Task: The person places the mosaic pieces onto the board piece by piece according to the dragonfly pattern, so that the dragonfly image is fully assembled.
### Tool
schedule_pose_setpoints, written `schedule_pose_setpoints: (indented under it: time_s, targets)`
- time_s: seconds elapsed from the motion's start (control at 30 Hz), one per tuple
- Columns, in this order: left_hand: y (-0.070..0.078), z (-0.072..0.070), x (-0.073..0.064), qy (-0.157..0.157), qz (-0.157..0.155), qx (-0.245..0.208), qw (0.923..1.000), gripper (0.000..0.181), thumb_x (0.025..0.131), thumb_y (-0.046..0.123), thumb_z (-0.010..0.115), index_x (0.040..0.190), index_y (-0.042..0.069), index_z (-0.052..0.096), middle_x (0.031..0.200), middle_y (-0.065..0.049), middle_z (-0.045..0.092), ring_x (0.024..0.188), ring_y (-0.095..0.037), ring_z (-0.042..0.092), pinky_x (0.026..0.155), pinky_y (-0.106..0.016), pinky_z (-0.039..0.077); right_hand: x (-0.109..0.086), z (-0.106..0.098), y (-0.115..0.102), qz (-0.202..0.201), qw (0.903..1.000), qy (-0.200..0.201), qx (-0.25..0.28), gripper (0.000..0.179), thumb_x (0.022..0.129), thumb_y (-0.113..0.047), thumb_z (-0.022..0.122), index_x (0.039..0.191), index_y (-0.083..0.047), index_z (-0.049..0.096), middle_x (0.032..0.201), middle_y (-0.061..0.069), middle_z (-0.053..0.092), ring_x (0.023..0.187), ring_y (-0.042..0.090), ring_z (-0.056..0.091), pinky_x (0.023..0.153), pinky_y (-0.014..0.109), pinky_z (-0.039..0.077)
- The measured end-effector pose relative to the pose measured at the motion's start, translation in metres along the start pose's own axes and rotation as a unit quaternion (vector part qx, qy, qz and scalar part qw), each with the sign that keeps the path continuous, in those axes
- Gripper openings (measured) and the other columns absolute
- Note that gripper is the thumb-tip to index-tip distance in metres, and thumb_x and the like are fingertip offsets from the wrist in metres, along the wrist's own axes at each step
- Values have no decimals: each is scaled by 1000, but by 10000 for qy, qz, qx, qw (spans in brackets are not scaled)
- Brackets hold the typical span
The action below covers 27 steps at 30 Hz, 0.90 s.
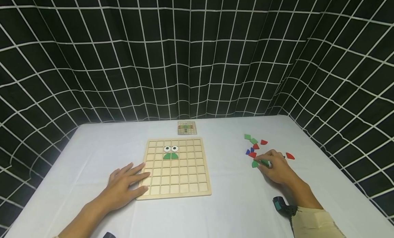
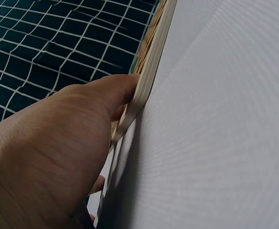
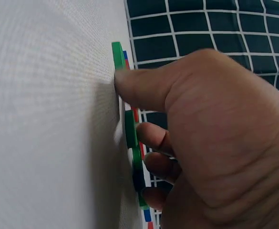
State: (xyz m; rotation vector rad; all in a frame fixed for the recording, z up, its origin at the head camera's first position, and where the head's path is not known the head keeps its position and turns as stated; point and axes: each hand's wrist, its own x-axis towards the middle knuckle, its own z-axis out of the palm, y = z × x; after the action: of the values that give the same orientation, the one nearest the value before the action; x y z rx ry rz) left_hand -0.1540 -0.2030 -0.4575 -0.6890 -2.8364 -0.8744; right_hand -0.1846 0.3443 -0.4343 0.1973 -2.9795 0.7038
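Note:
My left hand (image 1: pixel 124 185) lies spread along the left edge of a wooden grid board (image 1: pixel 184 196), its fingertips resting on the rim and nearest cells. The left wrist view shows the thumb (image 2: pixel 122 90) against the board's edge. Two round eye pieces (image 1: pixel 170 149) sit on the board above two green quarter-circle pieces (image 1: pixel 170 156). At the right, my right hand (image 1: pixel 275 168) reaches down to loose flat pieces. Its thumb (image 3: pixel 137 88) touches a green rounded piece (image 1: pixel 254 164); whether the index finger pinches it is hidden. More green pieces (image 3: pixel 130 129) lie under the hand.
Behind the board lies a small picture card (image 1: pixel 186 128) with a grid pattern. Around the right hand are red pieces (image 1: pixel 290 156), blue pieces (image 1: pixel 248 151) and green square pieces (image 1: pixel 247 136). A black curtain with white grid lines (image 1: pixel 191 53) surrounds the white-covered table (image 1: pixel 227 210).

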Motion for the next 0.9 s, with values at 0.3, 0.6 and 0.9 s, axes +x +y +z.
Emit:
schedule_pose_setpoints:
  time_s: [0.3,0.6,0.9]
  targets:
    - [-1,0,-1,11,5,4,10000,44,97,38,80,135,15,78,158,-15,57,149,-56,39,112,-81,17,1,2,-3,112,9997,57,-206,29,89,-25,90,113,-10,82,118,20,60,115,46,48,88,67,50]
    - [0,0,3,-28,-6,15,10000,45,98,38,80,135,14,78,159,-16,56,149,-57,37,113,-82,16,-1,0,-3,-4,9999,54,-138,32,92,-12,83,124,-6,80,123,24,60,117,47,47,89,70,50]
    - [0,0,1,-35,-34,33,10000,44,98,38,80,135,15,78,159,-16,56,149,-57,38,112,-82,17,1,-1,-7,-15,10000,68,39,16,89,-18,91,99,-9,81,118,17,66,115,43,51,89,63,54]
